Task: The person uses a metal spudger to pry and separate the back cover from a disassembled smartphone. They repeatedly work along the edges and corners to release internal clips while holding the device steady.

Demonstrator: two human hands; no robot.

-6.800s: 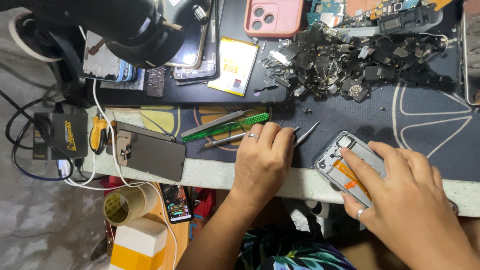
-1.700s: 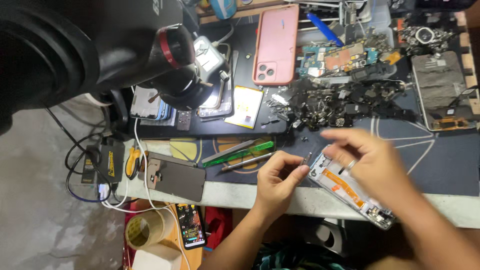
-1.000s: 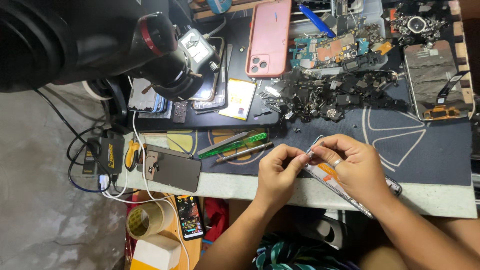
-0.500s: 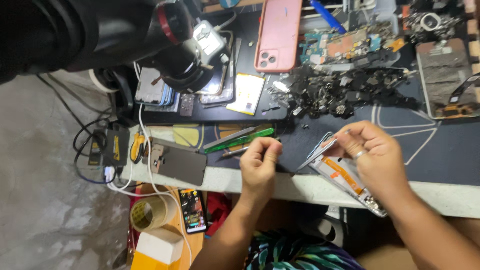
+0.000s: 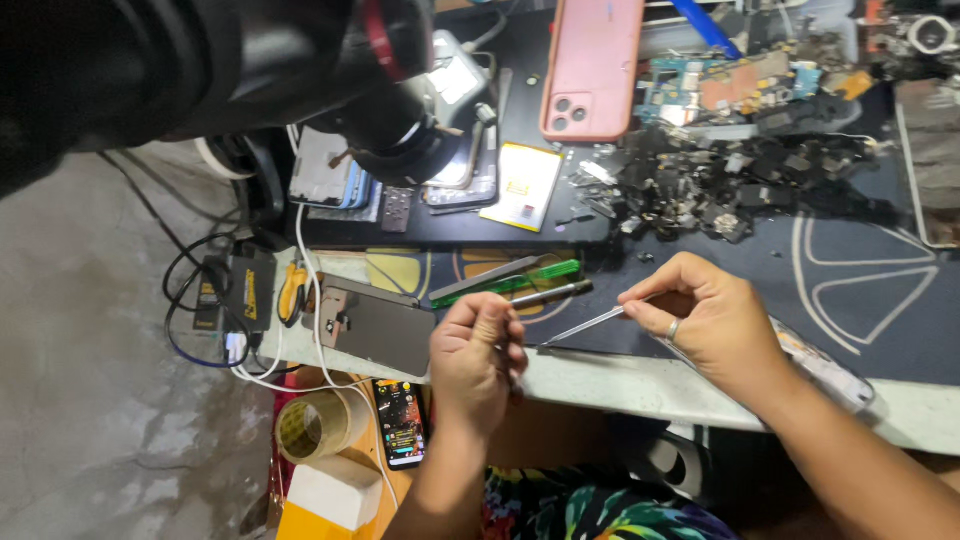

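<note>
Steel tweezers (image 5: 585, 326) slant down-left, tips toward the left hand (image 5: 478, 360), apparently loosely fisted; right hand (image 5: 705, 320) fingers pinch them.

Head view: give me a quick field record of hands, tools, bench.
left hand: closed in a loose fist at the bench edge; contents cannot be made out
right hand: pinches tweezers, tips pointing toward the left hand
under right hand: opened phone, mostly hidden
bench: green tool, pink phone, parts pile
top left: microscope
below bench: tape roll
</note>
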